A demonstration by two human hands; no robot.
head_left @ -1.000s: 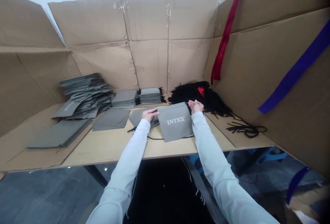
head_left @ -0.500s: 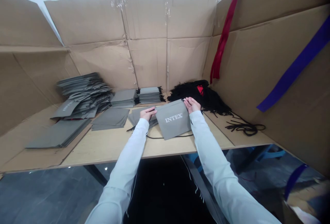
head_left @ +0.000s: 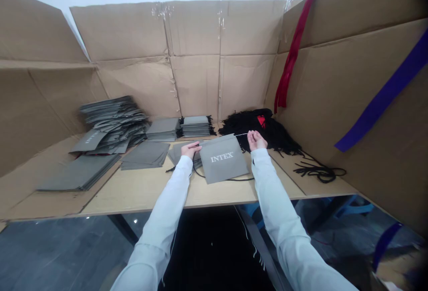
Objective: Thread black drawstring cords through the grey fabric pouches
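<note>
A grey fabric pouch (head_left: 222,167) printed INTEX in white is held tilted above the table front. My left hand (head_left: 191,149) is closed on its upper left corner, thumb and fingers pinching the edge. My right hand (head_left: 257,140) is closed in a pinch, a short way right of the pouch. Between that hand and the pouch's upper right corner stretches a thin silvery needle-like rod (head_left: 242,135), its far end hidden at the pouch's top hem. A black cord (head_left: 241,179) runs behind and below the pouch, its path partly covered.
Piled grey pouches (head_left: 115,119) stand at the left, with flat stacks (head_left: 145,155) nearby. Behind is a neat stack of corded pouches (head_left: 195,126). A heap of black cords (head_left: 281,132) lies back right, loose cords (head_left: 319,172) beside it. Cardboard walls (head_left: 194,81) enclose the table.
My right hand has moved right, away from the pouch, and more of the thin rod now shows between them. The left hand keeps its grip. The view has tilted slightly.
</note>
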